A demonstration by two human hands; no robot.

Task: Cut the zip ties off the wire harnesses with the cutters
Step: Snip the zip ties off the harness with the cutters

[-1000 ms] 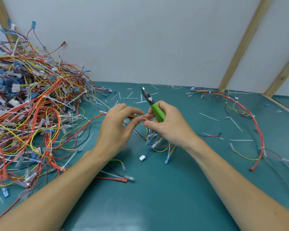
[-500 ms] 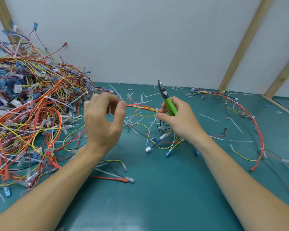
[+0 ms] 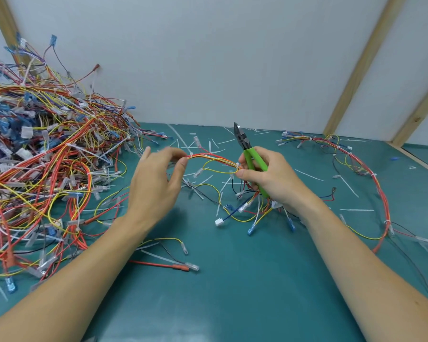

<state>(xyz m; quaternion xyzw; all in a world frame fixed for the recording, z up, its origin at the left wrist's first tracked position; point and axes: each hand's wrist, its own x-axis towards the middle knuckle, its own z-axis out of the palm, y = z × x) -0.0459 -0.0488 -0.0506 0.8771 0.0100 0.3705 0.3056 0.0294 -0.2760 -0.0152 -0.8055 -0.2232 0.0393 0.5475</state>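
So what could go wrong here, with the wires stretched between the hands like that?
The cutters share the right hand with the wire bundle, so repositioning them could drop either. The white zip tie hugs the wires, so the blades might nick insulation. The left hand looks blurred; its pinch could slip.

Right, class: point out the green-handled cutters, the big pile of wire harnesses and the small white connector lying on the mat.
green-handled cutters (image 3: pixel 253 157), head view, on the green handle above the fingers.
pile of wire harnesses (image 3: pixel 42 169), head view, middle of the tangle.
white connector (image 3: pixel 218 222), head view, on its body.
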